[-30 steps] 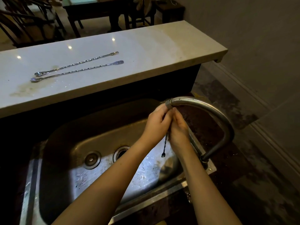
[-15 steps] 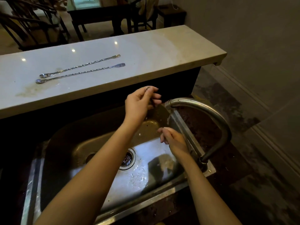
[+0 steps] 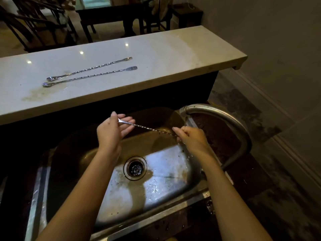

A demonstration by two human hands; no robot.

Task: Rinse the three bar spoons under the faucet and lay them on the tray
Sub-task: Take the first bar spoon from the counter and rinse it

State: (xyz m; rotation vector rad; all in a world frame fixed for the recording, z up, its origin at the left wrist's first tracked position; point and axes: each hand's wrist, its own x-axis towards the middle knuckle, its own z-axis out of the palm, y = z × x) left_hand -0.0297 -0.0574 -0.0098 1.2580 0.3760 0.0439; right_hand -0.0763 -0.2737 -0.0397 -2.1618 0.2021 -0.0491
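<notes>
Bar spoon (image 3: 149, 128) below faucet (image 3: 217, 115), one end pinched in left hand (image 3: 112, 132), other gripped in right hand (image 3: 191, 137)

One bar spoon (image 3: 149, 128) held across the sink (image 3: 173, 164) between both hands
The right hand (image 3: 192, 139) grips its twisted handle just under the faucet (image 3: 199, 109) spout; the other end lies across the nearly straight fingers of the left hand (image 3: 111, 133), the thumb perhaps pressing it. Beyond the left hand, a second spoon (image 3: 90, 68) and a third spoon (image 3: 90, 76) lie side by side on the counter (image 3: 165, 54)
</notes>
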